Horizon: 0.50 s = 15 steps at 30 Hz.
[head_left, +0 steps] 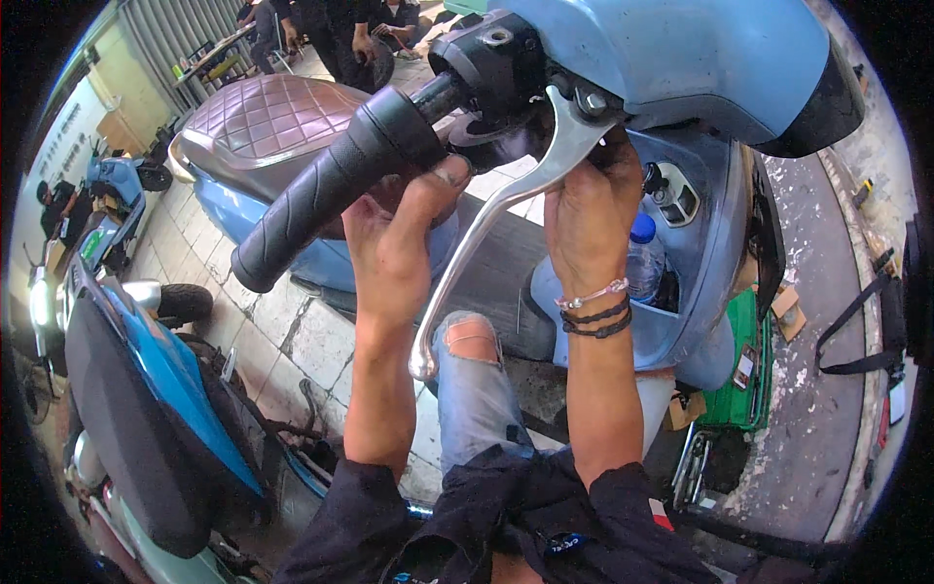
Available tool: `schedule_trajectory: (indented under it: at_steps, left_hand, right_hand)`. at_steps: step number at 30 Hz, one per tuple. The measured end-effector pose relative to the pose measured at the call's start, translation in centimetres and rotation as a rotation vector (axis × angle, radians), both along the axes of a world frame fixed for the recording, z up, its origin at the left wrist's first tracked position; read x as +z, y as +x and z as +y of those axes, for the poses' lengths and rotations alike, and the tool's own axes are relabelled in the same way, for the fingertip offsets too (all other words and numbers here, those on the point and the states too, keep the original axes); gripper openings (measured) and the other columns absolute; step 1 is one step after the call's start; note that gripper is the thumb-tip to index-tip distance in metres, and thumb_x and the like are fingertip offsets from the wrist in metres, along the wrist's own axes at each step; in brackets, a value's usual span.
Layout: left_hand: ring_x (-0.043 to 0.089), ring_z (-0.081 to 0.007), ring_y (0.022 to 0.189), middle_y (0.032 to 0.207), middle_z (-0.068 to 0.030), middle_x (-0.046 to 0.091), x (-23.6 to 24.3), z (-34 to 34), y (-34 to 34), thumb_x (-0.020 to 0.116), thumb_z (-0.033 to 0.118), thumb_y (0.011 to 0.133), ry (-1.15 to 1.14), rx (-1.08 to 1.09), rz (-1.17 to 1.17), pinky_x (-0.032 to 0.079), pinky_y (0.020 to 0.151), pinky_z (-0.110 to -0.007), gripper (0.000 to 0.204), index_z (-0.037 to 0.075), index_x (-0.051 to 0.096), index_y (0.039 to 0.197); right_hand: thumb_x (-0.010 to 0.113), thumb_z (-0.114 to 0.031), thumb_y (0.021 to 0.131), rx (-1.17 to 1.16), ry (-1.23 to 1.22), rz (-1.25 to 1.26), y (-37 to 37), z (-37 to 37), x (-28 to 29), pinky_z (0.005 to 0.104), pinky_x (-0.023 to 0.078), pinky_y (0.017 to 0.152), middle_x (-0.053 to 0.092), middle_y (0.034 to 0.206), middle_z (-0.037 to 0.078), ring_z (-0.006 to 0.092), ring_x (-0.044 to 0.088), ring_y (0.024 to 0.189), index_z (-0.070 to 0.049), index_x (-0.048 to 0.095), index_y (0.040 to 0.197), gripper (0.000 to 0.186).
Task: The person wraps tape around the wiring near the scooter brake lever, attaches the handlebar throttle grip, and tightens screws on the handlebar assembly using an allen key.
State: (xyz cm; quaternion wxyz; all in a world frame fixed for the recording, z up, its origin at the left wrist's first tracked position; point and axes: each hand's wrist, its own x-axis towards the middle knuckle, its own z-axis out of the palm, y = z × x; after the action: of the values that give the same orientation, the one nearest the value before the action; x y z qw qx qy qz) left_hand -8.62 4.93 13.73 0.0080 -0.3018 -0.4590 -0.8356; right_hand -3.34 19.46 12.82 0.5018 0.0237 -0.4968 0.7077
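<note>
A black rubber handlebar grip slants across the middle, with a black clamp housing at its inner end. Below this grip, my left hand reaches up, its thumb against the grip's inner end. The other left fingers bend out of sight behind it, so what they hold is hidden. A silver brake lever hangs from its bracket beneath the blue handlebar cover. Just right of the lever, my right hand is closed under the bracket, with its fingertips and whatever they grip hidden.
A brown quilted scooter seat lies beyond the grip. Inside the blue front panel stands a blue-capped bottle. At lower right is a green toolbox. Another scooter is close on the left. People are in the background.
</note>
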Motion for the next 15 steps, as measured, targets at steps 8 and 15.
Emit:
schedule_trajectory:
  at_steps: [8,15]
  left_hand:
    - [0.063,-0.01,0.078,0.09,-0.0034,0.069,0.2,0.5,0.3,0.072,0.004,0.085,0.048,0.032,-0.015,0.05,0.07,-0.024,0.023,-0.001,0.068,0.108]
    - [0.057,-0.0062,0.074,0.085,0.0006,0.064,-0.3,0.0,-0.5,0.071,0.005,0.087,-0.012,-0.037,-0.007,0.043,0.064,-0.021,0.017,0.002,0.068,0.103]
  right_hand:
    - [0.07,-0.007,0.092,0.005,-0.028,0.038,1.6,-1.1,0.2,0.0297,0.053,0.088,0.073,0.111,0.011,0.0145,0.068,0.099,0.005,0.067,0.114,0.025]
    - [0.062,-0.006,0.094,0.338,-0.259,0.005,3.9,-2.3,1.0,0.0371,0.056,0.092,0.072,0.112,0.015,0.0248,0.07,0.102,0.006,0.064,0.123,0.031]
